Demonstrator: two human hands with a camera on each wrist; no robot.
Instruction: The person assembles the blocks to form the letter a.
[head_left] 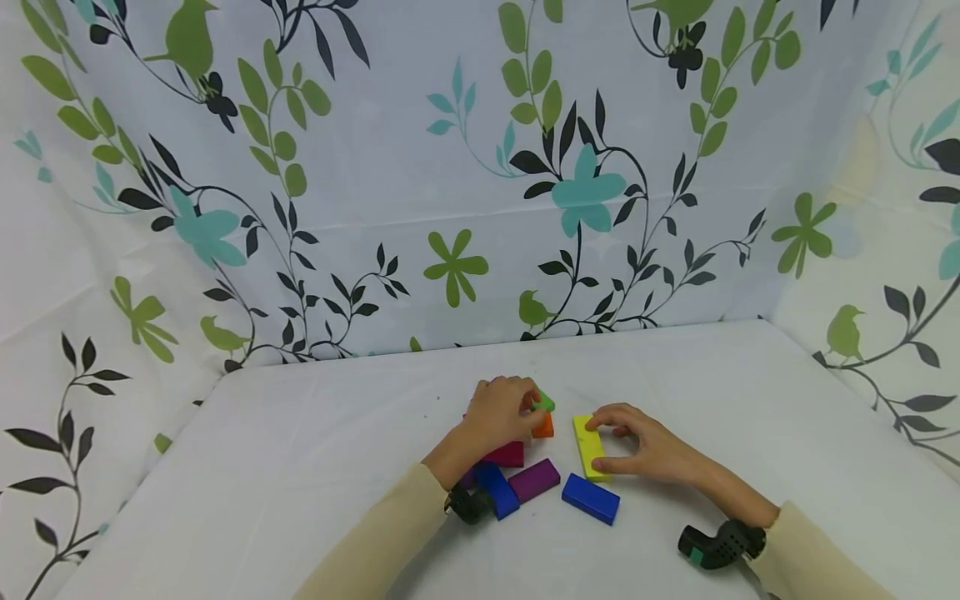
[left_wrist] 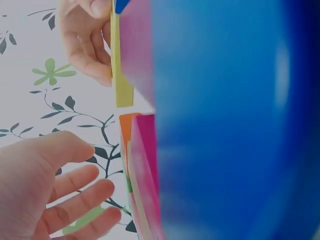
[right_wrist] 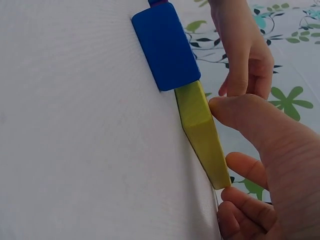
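Note:
On the white table, my right hand (head_left: pixel 651 446) pinches a yellow block (head_left: pixel 587 448) between thumb and fingers at its two ends. My left hand (head_left: pixel 497 414) is over a cluster of blocks, its fingers loosely bent, with nothing between thumb and fingers in the left wrist view. Near those fingers show a green block (head_left: pixel 546 402) and an orange block (head_left: pixel 543 426). A red block (head_left: pixel 507 454) lies below the left palm, partly covered. A blue block (right_wrist: pixel 167 47) stands out beyond the yellow one in the right wrist view.
Closer to me lie a purple block (head_left: pixel 535 481) and another blue block (head_left: pixel 498 492), which is beside the left wrist's black camera (head_left: pixel 470 505). A patterned cloth (head_left: pixel 480 167) with leaves and birds hangs behind the white table (head_left: pixel 300 467).

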